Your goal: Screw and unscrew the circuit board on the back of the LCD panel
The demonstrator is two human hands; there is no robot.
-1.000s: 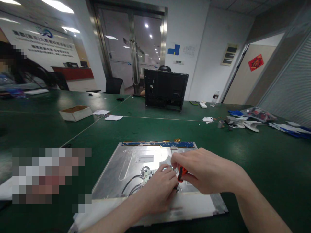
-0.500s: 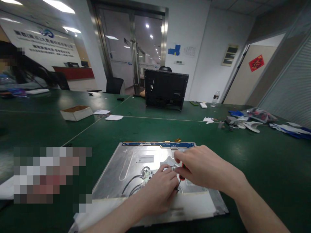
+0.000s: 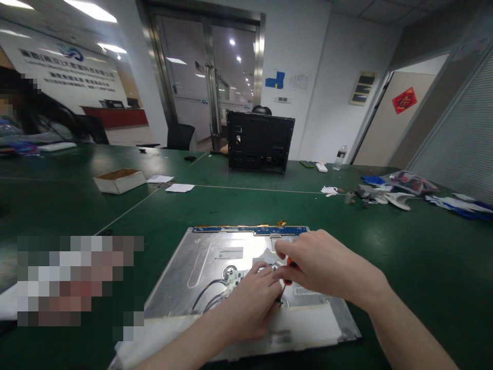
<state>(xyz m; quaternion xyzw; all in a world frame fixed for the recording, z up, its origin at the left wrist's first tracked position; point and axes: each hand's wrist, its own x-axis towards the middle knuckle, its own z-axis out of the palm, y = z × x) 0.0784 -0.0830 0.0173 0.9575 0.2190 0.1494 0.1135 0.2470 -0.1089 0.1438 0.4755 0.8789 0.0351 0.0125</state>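
A metal-backed display panel (image 3: 204,257) lies flat on the table, with a blue circuit strip (image 3: 234,230) along its far edge. My right hand (image 3: 311,257) is closed around a screwdriver (image 3: 288,281) with a red and black handle, its shaft slanting down to the panel. Close beside that shaft, my left hand (image 3: 252,295) rests low over the panel with curled fingers; whatever is under them is hidden. It partly covers a small pale circuit board (image 3: 233,279), from which dark cables (image 3: 204,294) curve left.
Beyond the panel stands a black monitor casing (image 3: 260,141). An open cardboard box (image 3: 120,181) and papers (image 3: 179,188) are at the left; gloves and metal parts (image 3: 372,192), plus a bottle (image 3: 339,157), at the right. A person (image 3: 23,113) sits at far left.
The view has shifted slightly. Both hands stay in nearly the same place on the panel, and the screwdriver is still in my right hand.
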